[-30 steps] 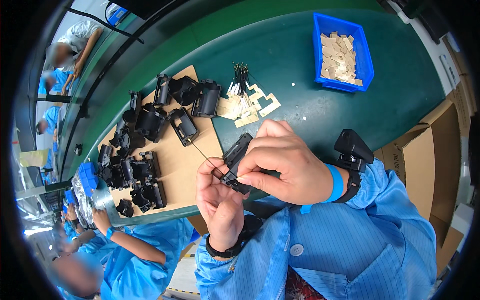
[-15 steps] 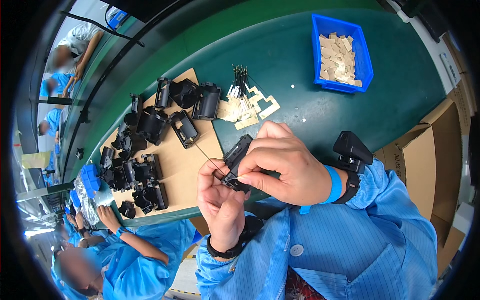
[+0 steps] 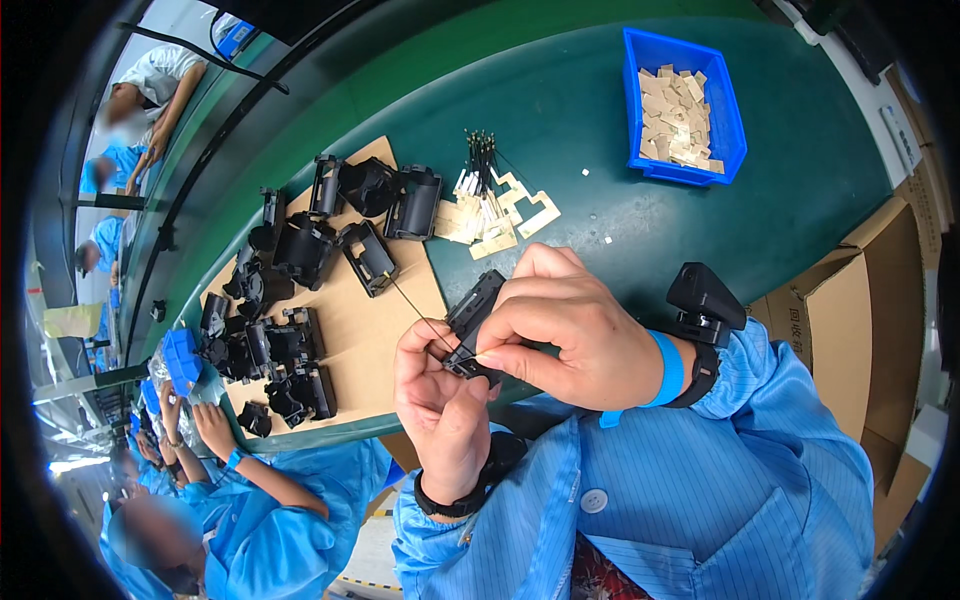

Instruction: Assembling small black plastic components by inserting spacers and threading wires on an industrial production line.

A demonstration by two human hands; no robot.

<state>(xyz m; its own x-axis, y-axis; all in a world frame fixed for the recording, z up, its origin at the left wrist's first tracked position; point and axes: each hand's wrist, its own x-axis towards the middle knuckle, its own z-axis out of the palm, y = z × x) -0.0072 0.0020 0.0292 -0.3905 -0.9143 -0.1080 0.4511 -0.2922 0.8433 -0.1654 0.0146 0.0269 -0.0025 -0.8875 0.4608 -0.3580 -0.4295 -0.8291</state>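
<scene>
My left hand [image 3: 440,395] is closed around the lower end of a black plastic housing [image 3: 474,308], above the near edge of the table. A thin dark cable [image 3: 417,308] runs from the housing up and left, ending in a small gold-coloured tip. My right hand [image 3: 560,325] pinches the cable with thumb and forefinger against the housing's lower part; the fingers hide the exact spot. Just beyond, a fan of flat cream pieces with thin black cables [image 3: 485,205] lies on the table. More black plastic housings [image 3: 305,248] stand to the left.
The housings rest on a brown cardboard sheet [image 3: 385,335] on the green table [image 3: 560,110]. A blue bin [image 3: 737,130] at the far right holds many small tan pieces. Cardboard boxes [image 3: 840,330] stand at right. A co-worker in blue [image 3: 290,500] sits at lower left.
My hands and the housing have barely moved; the cable shifts very slightly. At the left, the co-worker's hands have moved closer to a blue container.
</scene>
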